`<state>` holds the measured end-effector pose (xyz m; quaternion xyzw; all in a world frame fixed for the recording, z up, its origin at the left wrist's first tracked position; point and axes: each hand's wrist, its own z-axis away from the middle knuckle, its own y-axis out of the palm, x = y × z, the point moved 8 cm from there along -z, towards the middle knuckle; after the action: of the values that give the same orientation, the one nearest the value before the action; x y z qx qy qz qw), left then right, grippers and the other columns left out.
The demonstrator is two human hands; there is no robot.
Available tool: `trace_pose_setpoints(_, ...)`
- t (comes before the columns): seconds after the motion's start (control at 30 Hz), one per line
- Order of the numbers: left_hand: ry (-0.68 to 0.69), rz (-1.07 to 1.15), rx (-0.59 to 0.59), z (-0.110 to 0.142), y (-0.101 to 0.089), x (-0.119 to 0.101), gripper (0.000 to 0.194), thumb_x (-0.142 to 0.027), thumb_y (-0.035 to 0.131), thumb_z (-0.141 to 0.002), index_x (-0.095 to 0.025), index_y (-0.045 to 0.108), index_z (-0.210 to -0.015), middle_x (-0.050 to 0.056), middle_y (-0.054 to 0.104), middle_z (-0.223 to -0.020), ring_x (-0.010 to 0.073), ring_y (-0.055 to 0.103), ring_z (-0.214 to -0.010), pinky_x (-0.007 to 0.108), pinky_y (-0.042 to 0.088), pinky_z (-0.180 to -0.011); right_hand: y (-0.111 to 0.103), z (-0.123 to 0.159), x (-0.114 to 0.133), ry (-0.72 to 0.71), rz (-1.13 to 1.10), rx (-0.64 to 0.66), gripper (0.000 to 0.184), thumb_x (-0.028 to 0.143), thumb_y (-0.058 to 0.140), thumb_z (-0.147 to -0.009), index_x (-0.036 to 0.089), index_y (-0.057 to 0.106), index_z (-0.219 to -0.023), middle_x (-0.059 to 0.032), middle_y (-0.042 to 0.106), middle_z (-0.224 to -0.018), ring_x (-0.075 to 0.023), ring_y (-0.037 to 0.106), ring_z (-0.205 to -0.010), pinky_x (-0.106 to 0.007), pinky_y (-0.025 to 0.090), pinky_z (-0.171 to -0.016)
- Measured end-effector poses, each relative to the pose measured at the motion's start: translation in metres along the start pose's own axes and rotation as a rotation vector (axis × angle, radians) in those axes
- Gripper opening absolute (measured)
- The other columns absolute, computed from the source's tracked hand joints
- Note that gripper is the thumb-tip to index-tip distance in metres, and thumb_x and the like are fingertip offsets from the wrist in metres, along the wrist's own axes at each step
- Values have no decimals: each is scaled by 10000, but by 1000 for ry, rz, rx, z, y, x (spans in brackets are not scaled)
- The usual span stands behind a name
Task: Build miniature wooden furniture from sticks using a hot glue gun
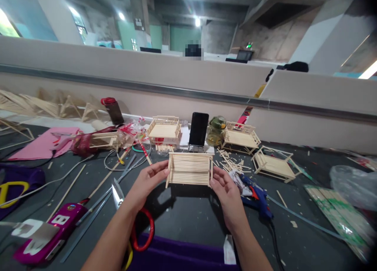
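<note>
Between my two hands a small model bench of thin wooden sticks is held above the dark table, its slatted face tilted towards me. My left hand grips its left end, thumb at the front and fingers behind. At the right end, my right hand pinches the corner post. Under my left forearm lie scissors with red handles, blades pointing away. A blue glue gun rests to the right of my right hand. Just behind the bench, a black phone stands upright on a holder.
Small stick-built beds stand at the back, with another stick model to the right. Loose stick pieces lie near a green-lidded bottle. A purple power strip is at left; packed sticks lie at right.
</note>
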<state>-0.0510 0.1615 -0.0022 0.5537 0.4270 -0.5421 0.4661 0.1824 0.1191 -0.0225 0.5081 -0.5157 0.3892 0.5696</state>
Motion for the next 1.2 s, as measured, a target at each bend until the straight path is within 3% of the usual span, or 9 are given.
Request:
trace_pose_setpoints(0.27,81,65,81,6,3,-8,598,-326,737,-721,-213,563,-1282,124,620,-1261,286,567,-1157,393,421,-994,0,1,15,-62,-169,102,594,292,740,-746,269,468,-1274,-102,558,-1323,-241,519,-1230,-458,347,-1084)
trace_pose_setpoints(0.5,166,76,83,9,-2,-13,665,-282,777,-659,-238,558,-1286,125,585,-1301,334,514,-1212,448,399,-1015,0,3,25,-160,-188,147,634,233,755,-727,290,466,-1289,-95,512,-1378,-253,446,-1300,-478,289,-1120)
trace_pose_setpoints(0.73,198,64,55,11,-3,-17,647,-280,786,-628,-253,593,-1245,108,590,-1300,316,512,-1221,442,374,-1042,0,5,26,-172,-156,136,629,242,756,-722,310,488,-1287,-72,513,-1384,-243,434,-1312,-454,330,-1106)
trace_pose_setpoints(1.03,153,103,83,10,-3,-15,631,-298,754,-687,-235,550,-1281,135,608,-1257,316,548,-1170,459,406,-1003,1,6,25,-159,-152,129,586,307,736,-754,294,490,-1286,-83,539,-1356,-243,481,-1272,-443,340,-1095)
trace_pose_setpoints(1.2,14,68,43,5,-5,-5,591,-405,703,-744,-219,534,-1279,114,677,-1115,259,636,-1008,381,480,-890,-1,3,15,-54,-49,80,533,440,685,-787,233,526,-1252,-123,620,-1244,-266,563,-1180,-447,446,-998)
